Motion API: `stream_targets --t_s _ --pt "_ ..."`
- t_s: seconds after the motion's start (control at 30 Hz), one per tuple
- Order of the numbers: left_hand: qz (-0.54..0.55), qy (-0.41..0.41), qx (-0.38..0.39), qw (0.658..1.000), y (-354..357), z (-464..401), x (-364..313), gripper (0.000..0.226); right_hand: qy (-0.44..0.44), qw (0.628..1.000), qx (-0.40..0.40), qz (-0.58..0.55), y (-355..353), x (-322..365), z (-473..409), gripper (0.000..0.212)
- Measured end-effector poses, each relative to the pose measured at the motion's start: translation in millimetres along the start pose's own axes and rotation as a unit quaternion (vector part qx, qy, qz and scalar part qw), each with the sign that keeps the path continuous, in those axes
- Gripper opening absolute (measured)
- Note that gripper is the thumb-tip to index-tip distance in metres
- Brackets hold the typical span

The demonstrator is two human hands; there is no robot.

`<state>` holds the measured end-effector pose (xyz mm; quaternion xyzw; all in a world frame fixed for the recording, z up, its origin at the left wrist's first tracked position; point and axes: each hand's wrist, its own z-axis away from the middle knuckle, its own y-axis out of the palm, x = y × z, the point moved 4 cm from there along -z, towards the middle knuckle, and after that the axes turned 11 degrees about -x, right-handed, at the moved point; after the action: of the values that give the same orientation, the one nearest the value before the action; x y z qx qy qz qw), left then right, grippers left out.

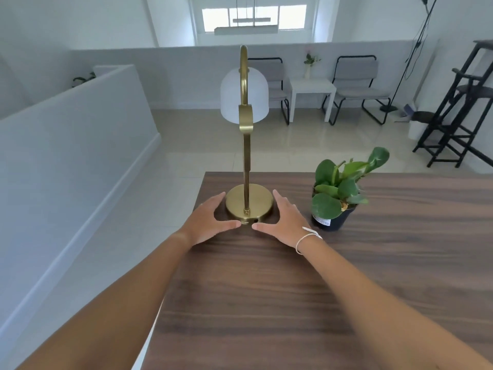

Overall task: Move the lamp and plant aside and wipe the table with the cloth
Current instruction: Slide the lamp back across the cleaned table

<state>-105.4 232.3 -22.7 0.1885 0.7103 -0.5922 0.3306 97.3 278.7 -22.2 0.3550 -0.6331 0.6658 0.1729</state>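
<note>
Both hands, left [210,222] and right [282,220], cup the lamp [249,202] base mid-frame, fingers spread, not clamped; plant [337,193] unmoved, surface [293,303] unwiped, no cloth visible.

Bright, even daylight enters from the far window [253,18], which is overexposed. Soft, faint shadows lie under the hands on the surface [266,289]; a pale sheen marks the floor [202,140]. Wide-angle distortion bends the edges; slight overall softness.
</note>
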Motion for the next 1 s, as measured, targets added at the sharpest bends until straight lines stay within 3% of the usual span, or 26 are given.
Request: stream_targets --t_s 0.33,1.0 --pt "-0.110 0.071 0.030 0.991 11 -39 3 0.107 -0.045 0.995 0.074 0.043 9 -3 -39 0.119" --pt "-0.053 0.050 0.035 0.997 15 -7 -2 0.108 -0.044 0.996 0.081 -0.009 5 -8 -11 0.111"
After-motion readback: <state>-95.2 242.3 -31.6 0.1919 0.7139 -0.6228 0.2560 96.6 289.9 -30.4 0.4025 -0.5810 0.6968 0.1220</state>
